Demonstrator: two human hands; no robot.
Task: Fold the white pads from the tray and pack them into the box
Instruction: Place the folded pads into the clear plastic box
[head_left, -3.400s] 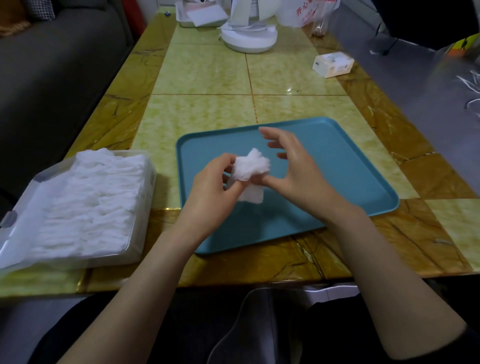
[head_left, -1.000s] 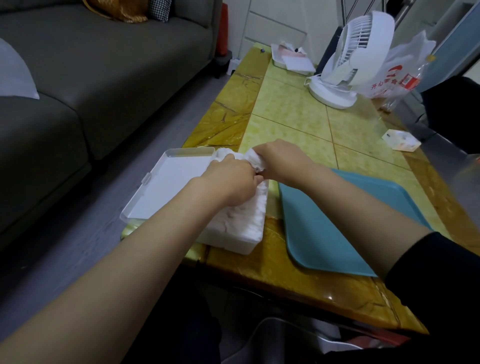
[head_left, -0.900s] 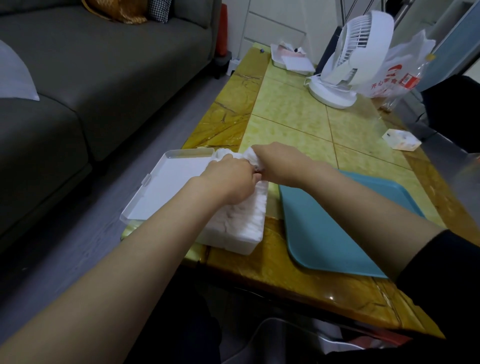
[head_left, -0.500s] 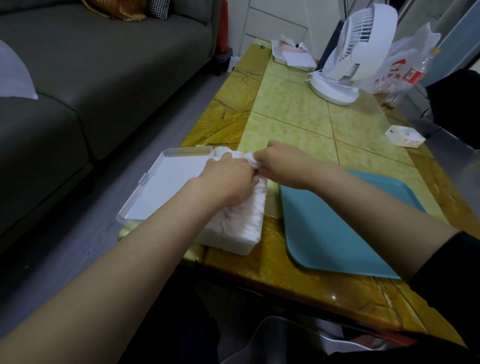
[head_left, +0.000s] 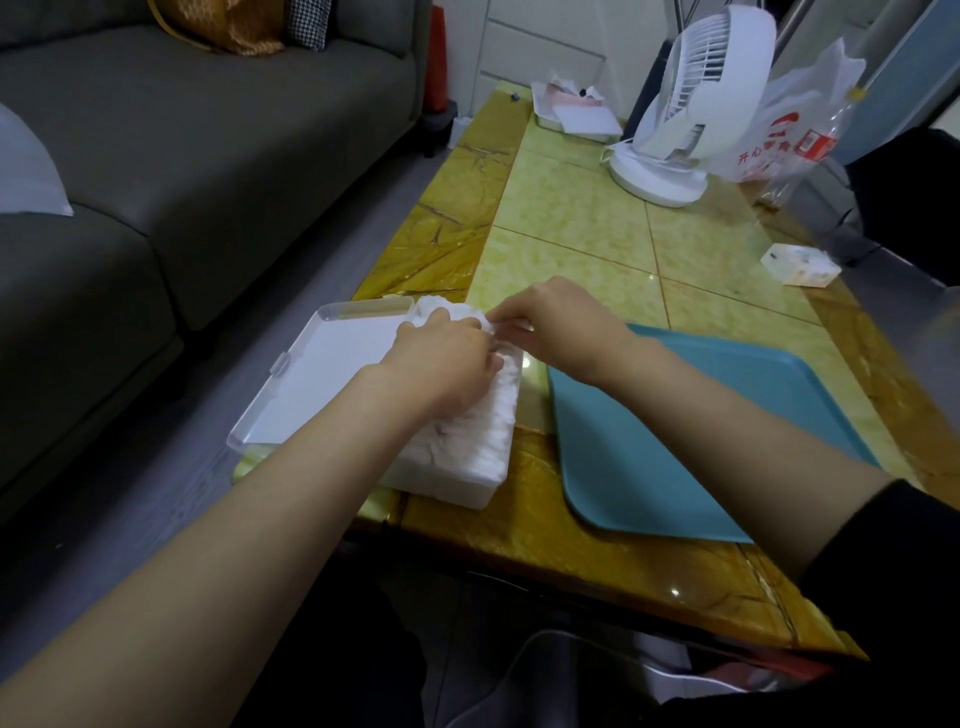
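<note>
The right hand (head_left: 561, 332) is apparently pinching the folded white pad (head_left: 467, 313) by its edge at the far end of the clear plastic box (head_left: 452, 486). The left hand (head_left: 441, 356) is pressing down there, fingers curled, grip not discernible. Judged soft, light, compressible; its edges are offering the hold.

carried the pad (head_left: 482, 317) off from above the tray (head_left: 675, 441) and over to the far end of the box (head_left: 467, 475). now pinched there by the right hand (head_left: 563, 330), with the left hand (head_left: 441, 358) knuckles-up on the box's filling just beside it, fingertips hidden. swung left with the head as well: sofa (head_left: 208, 130) and floor (head_left: 182, 493) now in sight, tray off to the right of view.
</note>
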